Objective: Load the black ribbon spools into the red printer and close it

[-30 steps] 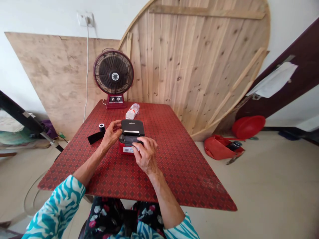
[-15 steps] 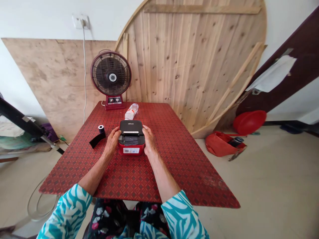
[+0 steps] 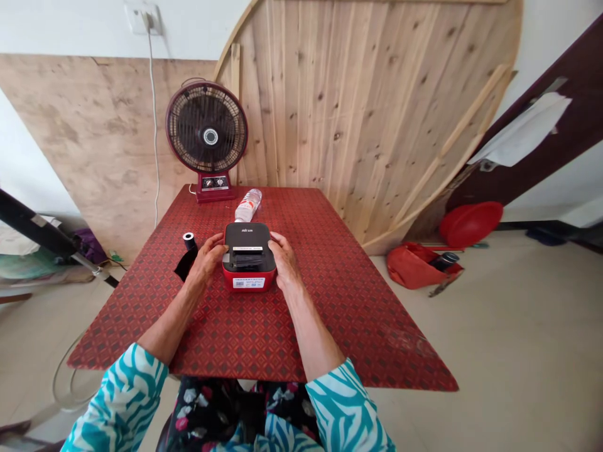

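Now I'm holding the box (image 3: pixel 249 275) between left hand (image 3: pixel 205 257) and right hand (image 3: pixel 286 261), its lid (image 3: pixel 247 235) looking nearly closed, amid the surface (image 3: pixel 330 326).

And here's the room: a red patterned table (image 3: pixel 339 314) on a pale floor (image 3: pixel 513 339), plain wood boards (image 3: pixel 325 107) leaning on the white wall (image 3: pixel 75 25), and a dark door (image 3: pixel 532 125) slanting at the right.

Boxy device (image 3: pixel 249 236): red lower body, black top with rounded corners, lid looks down. White strip by the top slot, white printed label on the red front. Sits upright on the table (image 3: pixel 358 314), label side facing camera.
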The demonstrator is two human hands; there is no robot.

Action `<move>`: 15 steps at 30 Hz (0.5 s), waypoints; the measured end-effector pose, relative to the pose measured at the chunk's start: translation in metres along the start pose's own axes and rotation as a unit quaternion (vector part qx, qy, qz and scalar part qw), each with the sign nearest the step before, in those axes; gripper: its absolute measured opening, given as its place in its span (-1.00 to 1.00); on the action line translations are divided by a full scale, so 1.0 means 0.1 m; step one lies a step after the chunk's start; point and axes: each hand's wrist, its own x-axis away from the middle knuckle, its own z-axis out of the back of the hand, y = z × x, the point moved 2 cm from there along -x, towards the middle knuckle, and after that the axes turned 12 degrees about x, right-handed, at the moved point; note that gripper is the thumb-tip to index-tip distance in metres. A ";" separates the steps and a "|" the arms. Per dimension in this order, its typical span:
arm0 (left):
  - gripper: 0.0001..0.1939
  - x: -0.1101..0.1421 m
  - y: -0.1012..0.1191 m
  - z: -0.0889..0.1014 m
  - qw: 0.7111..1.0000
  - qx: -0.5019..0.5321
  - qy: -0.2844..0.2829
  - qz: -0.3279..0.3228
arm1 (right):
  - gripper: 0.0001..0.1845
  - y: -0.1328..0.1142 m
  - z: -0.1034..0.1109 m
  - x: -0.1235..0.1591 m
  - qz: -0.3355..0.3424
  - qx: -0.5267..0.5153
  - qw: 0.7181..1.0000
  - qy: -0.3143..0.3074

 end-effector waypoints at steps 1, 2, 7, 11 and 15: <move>-0.31 0.00 -0.02 0.00 1.000 0.000 -0.003 -0.007 | -0.52 0.01 0.00 0.00 -0.001 -0.004 1.000 0.000; -0.31 0.01 -0.03 -0.01 1.000 -0.002 -0.004 -0.013 | -0.52 0.01 -0.01 0.00 -0.003 -0.011 1.000 0.000; -0.29 0.10 -0.04 0.00 0.999 0.017 -0.029 0.005 | -0.49 0.14 -0.02 0.02 0.025 -0.040 0.999 0.023; -0.30 0.12 0.05 0.07 0.994 0.034 -0.076 0.063 | -0.51 0.26 -0.01 0.04 0.072 -0.039 0.995 0.051; -0.26 0.11 0.10 0.13 0.991 0.038 -0.104 0.079 | -0.49 0.34 0.00 0.06 0.070 -0.034 0.995 0.057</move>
